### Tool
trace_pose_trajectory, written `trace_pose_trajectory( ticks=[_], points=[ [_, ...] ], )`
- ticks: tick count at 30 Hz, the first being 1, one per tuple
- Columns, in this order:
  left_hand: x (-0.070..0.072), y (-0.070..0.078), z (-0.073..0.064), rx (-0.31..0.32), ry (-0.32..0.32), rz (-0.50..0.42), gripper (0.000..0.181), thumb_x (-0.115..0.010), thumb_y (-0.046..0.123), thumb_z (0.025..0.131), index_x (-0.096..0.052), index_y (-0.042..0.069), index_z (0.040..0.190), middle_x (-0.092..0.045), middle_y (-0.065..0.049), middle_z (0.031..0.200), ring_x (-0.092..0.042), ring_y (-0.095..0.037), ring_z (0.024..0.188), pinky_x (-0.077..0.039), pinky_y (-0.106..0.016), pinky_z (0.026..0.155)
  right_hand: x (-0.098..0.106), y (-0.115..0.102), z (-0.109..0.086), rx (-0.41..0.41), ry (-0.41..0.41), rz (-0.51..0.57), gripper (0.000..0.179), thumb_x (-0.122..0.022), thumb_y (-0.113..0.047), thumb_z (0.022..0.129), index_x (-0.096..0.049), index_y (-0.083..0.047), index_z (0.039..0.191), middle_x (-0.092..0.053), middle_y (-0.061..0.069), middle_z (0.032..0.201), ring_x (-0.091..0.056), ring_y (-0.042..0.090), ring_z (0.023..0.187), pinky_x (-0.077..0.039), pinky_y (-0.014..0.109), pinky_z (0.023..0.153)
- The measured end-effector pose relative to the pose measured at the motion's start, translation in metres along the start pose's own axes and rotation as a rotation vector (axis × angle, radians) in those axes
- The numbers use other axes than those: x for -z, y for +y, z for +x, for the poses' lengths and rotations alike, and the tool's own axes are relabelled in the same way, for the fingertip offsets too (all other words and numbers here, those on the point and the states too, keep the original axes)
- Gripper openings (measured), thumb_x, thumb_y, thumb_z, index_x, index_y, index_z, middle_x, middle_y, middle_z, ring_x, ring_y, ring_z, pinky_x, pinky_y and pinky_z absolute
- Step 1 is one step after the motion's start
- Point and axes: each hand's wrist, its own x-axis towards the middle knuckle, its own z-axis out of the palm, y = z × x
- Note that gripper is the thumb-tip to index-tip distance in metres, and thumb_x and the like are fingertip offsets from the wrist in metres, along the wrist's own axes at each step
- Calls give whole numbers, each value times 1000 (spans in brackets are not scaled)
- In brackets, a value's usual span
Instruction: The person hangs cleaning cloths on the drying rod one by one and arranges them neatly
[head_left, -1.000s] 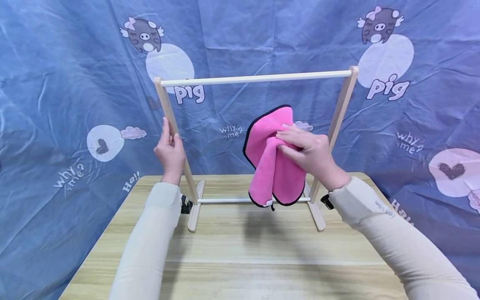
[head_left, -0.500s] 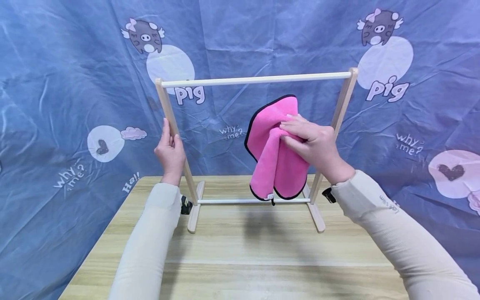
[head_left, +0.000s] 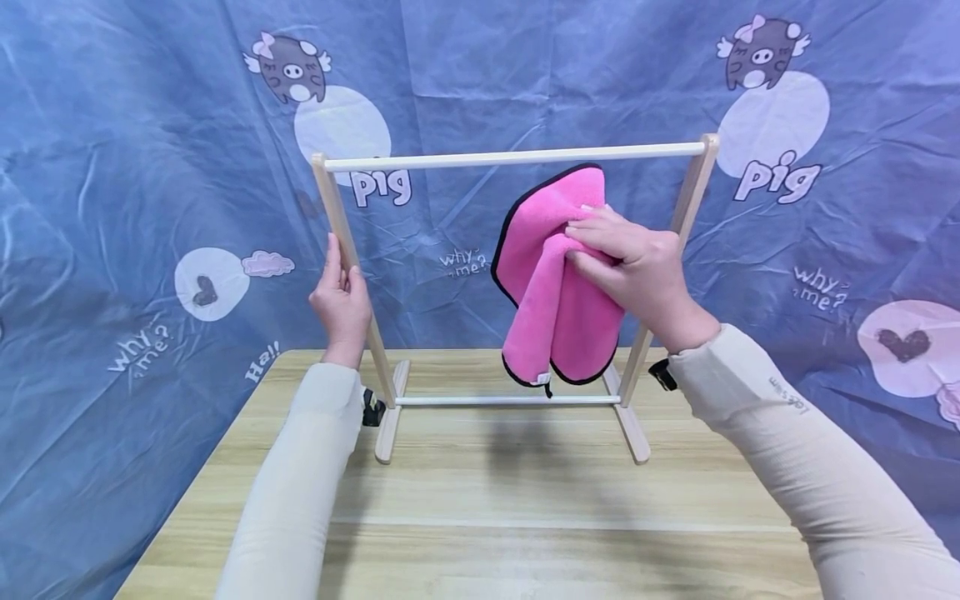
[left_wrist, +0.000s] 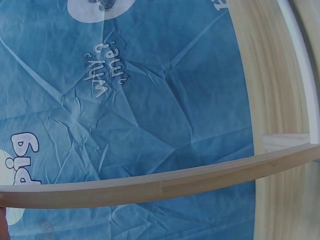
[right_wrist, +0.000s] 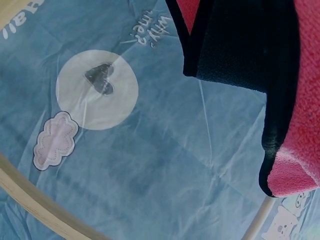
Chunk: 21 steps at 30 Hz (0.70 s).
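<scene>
In the head view my right hand grips a pink cloth with black edging, bunched between thumb and fingers. The cloth hangs in folds, its upper corner just below the top rail of a wooden rack. A small white tag shows at its lower edge. Up close in the right wrist view, the cloth shows a dark reverse side. My left hand holds the rack's left post about halfway up, thumb across it. That post crosses the left wrist view.
The rack stands on a light wooden table, with a lower rail between its feet. The right post rises beside my right hand. A blue printed curtain hangs behind and along both sides.
My right hand has raised the pink cloth towards the top rail and slightly right. The left hand stays on the left post.
</scene>
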Motion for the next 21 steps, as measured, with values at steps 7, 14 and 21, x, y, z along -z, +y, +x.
trace_pose_trajectory(
  ticks=[7,14,21],
  points=[
    [0,2,0,1,-4,-3,51,-51,-2,82,-47,15,131,-56,-10,123,-60,-11,99,-48,-9,75,3,0,6,-3,13,-24,22,-72,2,68,-73,-3,90,-70,15,85,-64,23,96,-43,29,99],
    [-2,1,1,19,0,-19,52,-52,-4,82,-49,17,130,-56,-7,123,-59,-11,100,-51,-16,77,5,2,15,6,31,-34,20,-71,1,69,-73,-2,89,-70,15,85,-64,24,96,-43,30,99],
    [-1,1,2,13,6,-13,52,-52,-5,82,-49,15,130,-56,-6,123,-58,-11,102,-51,-16,79,4,5,26,25,38,-76,20,-72,-3,70,-73,-3,90,-70,14,86,-64,24,97,-43,27,98]
  ],
)
